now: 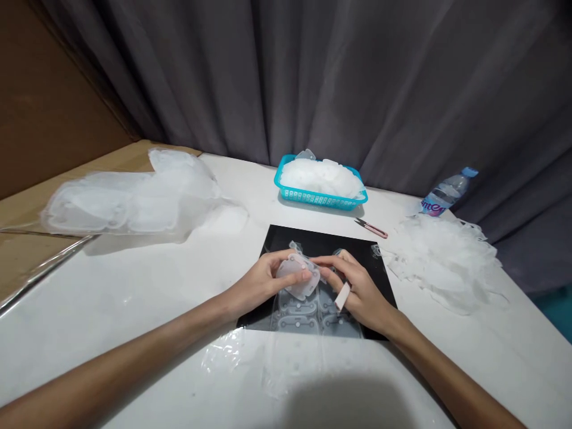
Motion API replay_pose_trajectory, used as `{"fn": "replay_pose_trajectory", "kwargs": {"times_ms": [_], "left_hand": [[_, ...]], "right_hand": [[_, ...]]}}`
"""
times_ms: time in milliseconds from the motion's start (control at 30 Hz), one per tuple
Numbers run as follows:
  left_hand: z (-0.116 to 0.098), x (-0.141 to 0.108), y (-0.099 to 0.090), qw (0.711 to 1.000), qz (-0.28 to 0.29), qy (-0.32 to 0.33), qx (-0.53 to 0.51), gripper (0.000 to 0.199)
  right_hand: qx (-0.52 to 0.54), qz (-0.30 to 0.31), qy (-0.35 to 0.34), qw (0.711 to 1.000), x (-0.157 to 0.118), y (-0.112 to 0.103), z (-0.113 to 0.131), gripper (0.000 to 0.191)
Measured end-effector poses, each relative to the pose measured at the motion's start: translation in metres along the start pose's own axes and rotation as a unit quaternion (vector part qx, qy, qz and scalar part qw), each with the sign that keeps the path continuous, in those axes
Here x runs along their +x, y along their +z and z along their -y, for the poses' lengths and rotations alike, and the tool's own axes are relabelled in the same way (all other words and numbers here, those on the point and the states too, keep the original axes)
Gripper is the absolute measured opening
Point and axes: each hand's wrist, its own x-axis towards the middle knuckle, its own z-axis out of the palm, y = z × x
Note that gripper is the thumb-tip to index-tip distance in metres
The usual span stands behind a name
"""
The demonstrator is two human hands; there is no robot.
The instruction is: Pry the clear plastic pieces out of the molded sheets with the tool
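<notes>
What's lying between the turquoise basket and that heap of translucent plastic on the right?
Pink-handled thread snips lie on the white table between the turquoise basket and the heap of translucent plastic, as the head view shows.

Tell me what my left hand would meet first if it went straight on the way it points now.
Probably your right hand, whose fingers lie just beyond the translucent piece in your left hand. Depth is unclear here, so I can't say how close they are.
</notes>
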Motion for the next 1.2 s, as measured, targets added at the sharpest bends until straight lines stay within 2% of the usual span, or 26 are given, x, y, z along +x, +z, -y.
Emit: {"fn": "replay_pose_trajectory", "kwargs": {"times_ms": [67, 200, 300, 467, 567, 667, 733, 767, 900, 933, 967, 1000, 1033, 1133, 1200], "left_hand": [[0.0, -0.001, 0.0, 1.0, 0.004, 0.001, 0.01, 0.03], [-0.001, -0.004, 0.002, 0.996, 0.05, 0.011, 0.073, 0.032], [-0.002, -0.007, 0.006, 0.988, 0.07, 0.02, 0.14, 0.034], [-0.006, -0.014, 0.011, 0.971, 0.086, 0.013, 0.224, 0.039], [-0.009, -0.016, 0.012, 0.964, 0.1, 0.024, 0.246, 0.037], [-0.008, -0.016, 0.01, 0.955, 0.108, 0.064, 0.27, 0.041], [-0.004, -0.016, 0.01, 0.932, 0.108, 0.113, 0.325, 0.037], [-0.002, -0.017, 0.011, 0.912, 0.101, 0.154, 0.366, 0.035], [0.004, -0.025, 0.017, 0.781, 0.085, 0.377, 0.491, 0.027], [0.004, -0.027, 0.019, 0.761, 0.09, 0.407, 0.497, 0.025], [0.004, -0.028, 0.019, 0.758, 0.088, 0.419, 0.492, 0.024], [0.004, -0.028, 0.018, 0.772, 0.076, 0.409, 0.481, 0.023], [0.003, -0.027, 0.015, 0.8, 0.056, 0.372, 0.466, 0.023], [0.001, -0.019, 0.004, 0.9, -0.006, 0.189, 0.393, 0.031], [-0.001, -0.013, -0.003, 0.936, -0.021, 0.102, 0.337, 0.037]], "right_hand": [[0.009, -0.008, 0.019, 1.0, 0.001, -0.003, 0.003, 0.021], [0.031, -0.031, 0.041, 0.998, 0.005, -0.006, 0.007, 0.018], [0.038, -0.027, 0.062, 0.997, 0.006, 0.0, 0.01, 0.018], [0.056, -0.062, 0.084, 0.993, 0.006, 0.009, 0.01, 0.019], [0.071, -0.03, 0.084, 0.993, 0.005, 0.005, 0.008, 0.014], [0.073, 0.006, 0.093, 0.993, 0.002, 0.0, 0.01, 0.015], [0.067, 0.021, 0.093, 0.993, 0.0, 0.0, 0.011, 0.016], [0.057, 0.028, 0.088, 0.994, 0.0, 0.001, 0.012, 0.016], [-0.042, 0.006, 0.07, 0.997, 0.002, 0.005, 0.005, 0.017], [-0.062, -0.008, 0.076, 0.995, 0.004, 0.005, 0.001, 0.017], [-0.072, -0.02, 0.086, 0.993, 0.005, 0.004, -0.003, 0.017], [-0.071, -0.03, 0.096, 0.992, 0.006, 0.002, -0.007, 0.016], [-0.058, -0.036, 0.105, 0.992, 0.007, 0.0, -0.009, 0.016], [0.025, -0.026, 0.113, 0.993, 0.006, -0.009, -0.009, 0.022], [0.073, 0.003, 0.112, 0.991, 0.004, -0.013, -0.004, 0.028]]}}
